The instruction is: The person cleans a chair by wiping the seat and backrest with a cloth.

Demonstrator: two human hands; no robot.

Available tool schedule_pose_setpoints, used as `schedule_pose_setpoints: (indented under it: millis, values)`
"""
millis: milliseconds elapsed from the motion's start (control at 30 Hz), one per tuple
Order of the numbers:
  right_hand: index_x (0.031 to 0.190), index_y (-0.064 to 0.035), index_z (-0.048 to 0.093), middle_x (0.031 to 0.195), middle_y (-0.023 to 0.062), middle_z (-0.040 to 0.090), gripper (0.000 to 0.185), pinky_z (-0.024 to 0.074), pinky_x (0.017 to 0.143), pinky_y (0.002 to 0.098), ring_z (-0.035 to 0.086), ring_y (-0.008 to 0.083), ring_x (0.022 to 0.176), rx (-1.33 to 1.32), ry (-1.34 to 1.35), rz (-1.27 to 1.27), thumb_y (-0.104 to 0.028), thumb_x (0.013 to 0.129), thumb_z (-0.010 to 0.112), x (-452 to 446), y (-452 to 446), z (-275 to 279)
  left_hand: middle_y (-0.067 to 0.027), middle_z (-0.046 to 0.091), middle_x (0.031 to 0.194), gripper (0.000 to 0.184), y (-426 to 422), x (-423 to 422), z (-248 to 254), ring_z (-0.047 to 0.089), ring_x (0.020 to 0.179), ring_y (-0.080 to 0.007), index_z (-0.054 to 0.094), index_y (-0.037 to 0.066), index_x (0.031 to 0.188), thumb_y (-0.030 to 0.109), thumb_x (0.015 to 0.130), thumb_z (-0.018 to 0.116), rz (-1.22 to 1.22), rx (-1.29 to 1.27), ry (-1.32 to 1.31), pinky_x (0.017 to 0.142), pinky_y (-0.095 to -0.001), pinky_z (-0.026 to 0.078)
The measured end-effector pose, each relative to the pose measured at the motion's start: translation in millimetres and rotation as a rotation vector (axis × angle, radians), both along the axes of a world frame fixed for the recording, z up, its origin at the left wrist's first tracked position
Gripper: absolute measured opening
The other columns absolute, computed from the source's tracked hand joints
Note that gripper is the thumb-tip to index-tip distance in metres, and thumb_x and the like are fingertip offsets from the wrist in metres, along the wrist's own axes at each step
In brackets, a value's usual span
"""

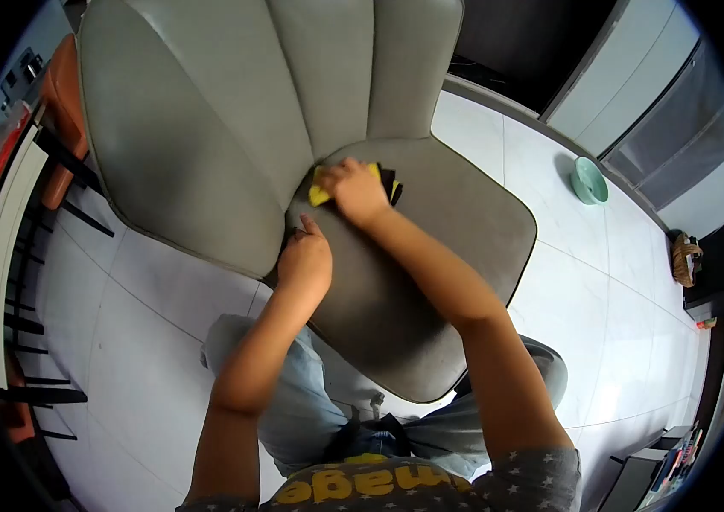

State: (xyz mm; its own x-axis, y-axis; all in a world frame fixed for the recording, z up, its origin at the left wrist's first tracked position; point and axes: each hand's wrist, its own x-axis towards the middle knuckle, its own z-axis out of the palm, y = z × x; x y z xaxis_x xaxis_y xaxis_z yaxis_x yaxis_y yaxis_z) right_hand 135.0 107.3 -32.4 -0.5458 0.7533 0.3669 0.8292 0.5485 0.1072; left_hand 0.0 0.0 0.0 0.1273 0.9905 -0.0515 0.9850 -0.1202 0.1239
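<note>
A grey-brown padded chair (pixel 447 222) with a ribbed backrest (pixel 200 111) stands in front of me. My right hand (pixel 355 189) presses a yellow and black cloth (pixel 321 189) onto the seat, close to the seam where it meets the backrest. Lower and to the left, my left hand (pixel 305 256) rests at the seat's left edge beside the backrest. One of its fingers points up and the others curl down; whatever they grip, if anything, is hidden.
At the left are a light-coloured table (pixel 12 247) and orange chairs (pixel 63 119) with black legs. A green basin (pixel 589 181) and a wicker basket (pixel 685 258) sit on the white tiled floor at the right. Cabinets line the upper right.
</note>
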Motion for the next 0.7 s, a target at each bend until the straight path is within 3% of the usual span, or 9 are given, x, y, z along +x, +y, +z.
schedule_pose_setpoints:
  millis: [100,133,200,233,300,367,500,567,700]
  values:
    - [0.108,-0.0172,0.067,0.111,0.0015,0.064,0.031,0.0475,0.083,0.0342,0.056,0.0225,0.098,0.145,-0.023,-0.160,-0.013,0.081,0.051,84,57,0,-0.0266,0.062,0.107,0.056,13,19,-3,0.064,0.093,-0.0373,0.026,-0.017,0.136,0.001,0.086,0.045,-0.031,-0.048,-0.129,0.081,-0.0388,0.053]
    - [0.108,-0.0164,0.066,0.110,0.0023,0.064,0.031,0.0480,0.083,0.0342,0.056,0.0232,0.099,0.074,-0.107,-0.388,-0.011,0.082,0.051,105,67,1,-0.0270,0.061,0.107,0.053,11,13,-7,0.063,0.094,-0.0369,0.029,-0.017,0.134,0.001,0.086,0.045,-0.052,-0.027,-0.130,0.082,-0.0385,0.052]
    - [0.101,-0.0119,0.067,0.101,0.0046,0.066,0.022,0.0502,0.080,0.0366,0.059,0.0237,0.099,0.089,-0.039,-0.490,-0.014,0.086,0.051,164,62,8,-0.0274,0.061,0.108,0.051,7,3,-8,0.063,0.096,-0.0365,0.033,-0.017,0.132,0.001,0.086,0.045,-0.074,-0.011,-0.128,0.083,-0.0382,0.052]
    - [0.100,-0.0093,0.067,0.101,0.0071,0.067,0.022,0.0501,0.080,0.0373,0.059,0.0241,0.101,0.096,-0.158,-0.621,-0.015,0.087,0.051,201,67,-1,-0.0274,0.059,0.112,0.049,3,7,-10,0.061,0.100,-0.0362,0.035,-0.016,0.131,0.002,0.086,0.045,-0.103,0.023,-0.128,0.086,-0.0379,0.051]
    - [0.098,-0.0102,0.069,0.103,0.0074,0.067,0.021,0.0497,0.080,0.0381,0.058,0.0249,0.106,-0.147,-0.173,-1.033,-0.016,0.088,0.051,251,44,-2,-0.0274,0.058,0.116,0.048,-9,1,-17,0.060,0.105,-0.0359,0.038,-0.016,0.130,0.003,0.087,0.045,-0.145,0.045,-0.097,0.088,-0.0375,0.050]
    - [0.102,-0.0120,0.068,0.108,0.0067,0.065,0.022,0.0488,0.082,0.0371,0.056,0.0259,0.107,-0.142,-0.134,-1.067,-0.016,0.088,0.051,261,-10,23,-0.0282,0.054,0.123,0.045,-9,-1,-28,0.058,0.112,-0.0330,0.044,-0.015,0.126,0.004,0.086,0.051,-0.152,0.206,0.092,0.090,-0.0335,0.051]
    - [0.115,-0.0132,0.060,0.120,0.0088,0.060,0.036,0.0478,0.090,0.0386,0.055,0.0310,0.110,-0.011,0.016,-0.970,-0.008,0.079,0.055,255,-53,18,-0.0325,0.043,0.133,0.048,-29,0,-30,0.046,0.124,-0.0398,0.039,-0.014,0.130,0.007,0.088,0.047,-0.216,0.176,0.178,0.102,-0.0385,0.042]
    - [0.119,-0.0128,0.058,0.125,0.0109,0.057,0.043,0.0461,0.092,0.0398,0.054,0.0322,0.109,0.188,0.099,-0.667,-0.003,0.077,0.056,237,-59,11,-0.0331,0.044,0.132,0.048,-41,7,-33,0.047,0.123,-0.0401,0.041,-0.015,0.128,0.007,0.087,0.048,-0.238,0.223,0.212,0.102,-0.0378,0.041]
    - [0.121,-0.0103,0.056,0.128,0.0118,0.055,0.052,0.0435,0.097,0.0397,0.051,0.0339,0.115,0.083,0.341,-0.423,0.004,0.071,0.056,130,-58,21,-0.0317,0.049,0.127,0.044,-76,11,-13,0.050,0.118,-0.0378,0.049,-0.014,0.121,0.009,0.083,0.051,-0.416,0.165,0.137,0.103,-0.0381,0.040]
